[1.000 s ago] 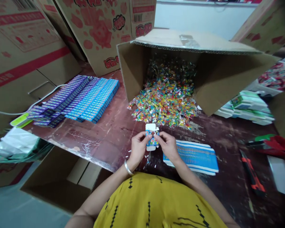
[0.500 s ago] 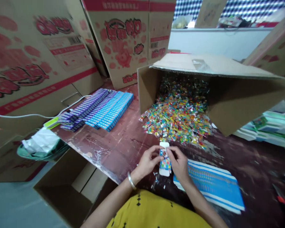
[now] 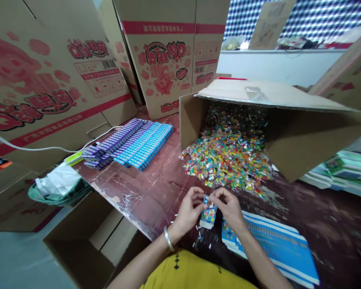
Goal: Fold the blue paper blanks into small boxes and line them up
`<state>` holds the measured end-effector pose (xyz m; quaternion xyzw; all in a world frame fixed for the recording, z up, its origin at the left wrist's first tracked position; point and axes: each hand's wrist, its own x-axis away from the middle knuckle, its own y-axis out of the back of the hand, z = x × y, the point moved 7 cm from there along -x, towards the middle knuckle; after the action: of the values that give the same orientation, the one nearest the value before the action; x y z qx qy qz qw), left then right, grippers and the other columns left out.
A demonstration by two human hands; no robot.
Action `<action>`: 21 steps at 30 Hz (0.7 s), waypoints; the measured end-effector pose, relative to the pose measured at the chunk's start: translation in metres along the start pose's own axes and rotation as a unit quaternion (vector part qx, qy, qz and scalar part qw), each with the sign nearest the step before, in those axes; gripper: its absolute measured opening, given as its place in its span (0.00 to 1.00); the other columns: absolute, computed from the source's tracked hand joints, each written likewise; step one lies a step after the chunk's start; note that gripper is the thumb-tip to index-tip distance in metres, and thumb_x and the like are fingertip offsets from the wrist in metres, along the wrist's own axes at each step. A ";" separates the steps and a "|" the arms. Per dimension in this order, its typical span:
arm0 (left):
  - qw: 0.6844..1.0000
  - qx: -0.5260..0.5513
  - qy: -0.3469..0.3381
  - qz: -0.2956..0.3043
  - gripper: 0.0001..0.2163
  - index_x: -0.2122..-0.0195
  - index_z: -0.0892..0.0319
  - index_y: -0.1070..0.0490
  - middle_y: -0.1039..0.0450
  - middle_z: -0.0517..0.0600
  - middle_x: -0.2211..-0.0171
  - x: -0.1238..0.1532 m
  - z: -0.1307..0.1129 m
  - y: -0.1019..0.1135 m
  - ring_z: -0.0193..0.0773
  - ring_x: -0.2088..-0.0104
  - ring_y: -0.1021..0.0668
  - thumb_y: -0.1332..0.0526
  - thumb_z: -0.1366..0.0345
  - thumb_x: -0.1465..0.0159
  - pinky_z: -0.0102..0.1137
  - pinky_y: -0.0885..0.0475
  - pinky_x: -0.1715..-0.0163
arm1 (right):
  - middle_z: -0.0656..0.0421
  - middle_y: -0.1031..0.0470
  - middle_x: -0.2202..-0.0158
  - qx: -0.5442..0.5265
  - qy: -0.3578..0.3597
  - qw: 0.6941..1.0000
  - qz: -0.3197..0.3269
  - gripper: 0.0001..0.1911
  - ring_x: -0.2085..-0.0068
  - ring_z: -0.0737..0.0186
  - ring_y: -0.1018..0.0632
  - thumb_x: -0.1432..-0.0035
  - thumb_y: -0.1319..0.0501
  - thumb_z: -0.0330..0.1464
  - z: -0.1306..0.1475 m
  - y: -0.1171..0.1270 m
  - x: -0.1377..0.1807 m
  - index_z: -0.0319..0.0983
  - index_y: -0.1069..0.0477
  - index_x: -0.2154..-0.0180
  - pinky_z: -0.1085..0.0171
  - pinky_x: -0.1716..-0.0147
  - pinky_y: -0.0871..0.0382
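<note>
A small blue printed candy box is between my two hands, just in front of the candy pile. My left hand pinches its upper left side with thumb and fingers. My right hand grips the top right of the same box, the fingertips close to the other hand's. Beside and partly under my right forearm lies a fanned stack of flat blue cartons. Wrapped colourful candies spill from a cardboard box lying on its side.
Rows of blue boxes and purple boxes stand on the table at left. An open carton sits below the table edge. Large printed cartons rise behind. Green-white packs are stacked at right. A white cord crosses at left.
The box's upper end flap, standing out earlier, no longer shows above my fingers. The box is now slightly tilted in both hands. The whole view has shifted a little.
</note>
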<state>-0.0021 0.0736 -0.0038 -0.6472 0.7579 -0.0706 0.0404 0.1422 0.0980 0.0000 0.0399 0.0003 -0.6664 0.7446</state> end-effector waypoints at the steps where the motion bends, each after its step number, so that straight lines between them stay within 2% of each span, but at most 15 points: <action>1: 1.000 -0.019 -0.003 -0.001 0.16 0.55 0.57 0.38 0.27 0.51 0.58 0.000 -0.001 0.001 0.38 0.57 0.23 0.36 0.71 0.42 0.32 0.28 0.57 | 0.58 0.24 0.69 0.004 -0.015 1.000 0.015 0.13 0.66 0.57 0.24 0.49 0.32 0.41 -0.001 0.000 -0.002 0.41 0.30 0.71 0.60 0.64 0.29; 3: 0.999 -0.051 -0.014 0.000 0.16 0.53 0.57 0.36 0.28 0.52 0.57 0.001 -0.005 0.002 0.38 0.55 0.23 0.37 0.72 0.42 0.33 0.28 0.55 | 0.58 0.24 0.69 0.013 -0.042 0.999 0.031 0.13 0.66 0.58 0.24 0.50 0.30 0.42 -0.004 0.001 -0.004 0.40 0.28 0.69 0.61 0.64 0.30; 7: 0.997 -0.074 -0.015 0.033 0.19 0.49 0.57 0.35 0.27 0.54 0.54 0.002 -0.009 -0.001 0.39 0.53 0.23 0.37 0.72 0.42 0.35 0.28 0.52 | 0.63 0.29 0.78 -0.005 -0.083 0.996 0.030 0.16 0.75 0.65 0.29 0.50 0.32 0.44 -0.011 0.008 -0.007 0.39 0.29 0.75 0.65 0.73 0.36; 10: 0.995 -0.076 0.003 0.063 0.23 0.44 0.58 0.36 0.26 0.54 0.54 0.001 -0.007 -0.003 0.40 0.54 0.23 0.37 0.72 0.41 0.36 0.27 0.52 | 0.65 0.30 0.79 -0.020 -0.104 0.994 0.040 0.17 0.77 0.67 0.32 0.51 0.31 0.45 -0.014 0.009 -0.007 0.39 0.30 0.76 0.66 0.76 0.38; 16: 0.992 -0.077 0.014 0.101 0.21 0.46 0.58 0.31 0.26 0.54 0.52 -0.002 -0.001 -0.006 0.40 0.53 0.24 0.38 0.72 0.41 0.36 0.28 0.50 | 0.63 0.29 0.78 0.060 -0.054 0.996 0.036 0.15 0.75 0.66 0.31 0.48 0.33 0.43 -0.005 0.011 -0.004 0.38 0.28 0.75 0.66 0.73 0.38; 21: 0.994 -0.062 0.022 0.082 0.18 0.49 0.59 0.29 0.25 0.54 0.52 -0.003 0.003 -0.006 0.40 0.55 0.23 0.37 0.71 0.41 0.35 0.28 0.51 | 0.63 0.30 0.77 0.113 0.000 0.993 0.032 0.15 0.74 0.65 0.31 0.43 0.37 0.42 0.003 0.014 0.000 0.39 0.29 0.75 0.66 0.72 0.38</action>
<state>0.0051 0.0754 -0.0062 -0.5828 0.8118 -0.0344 -0.0112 0.1560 0.0989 0.0036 0.1241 -0.0762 -0.6382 0.7560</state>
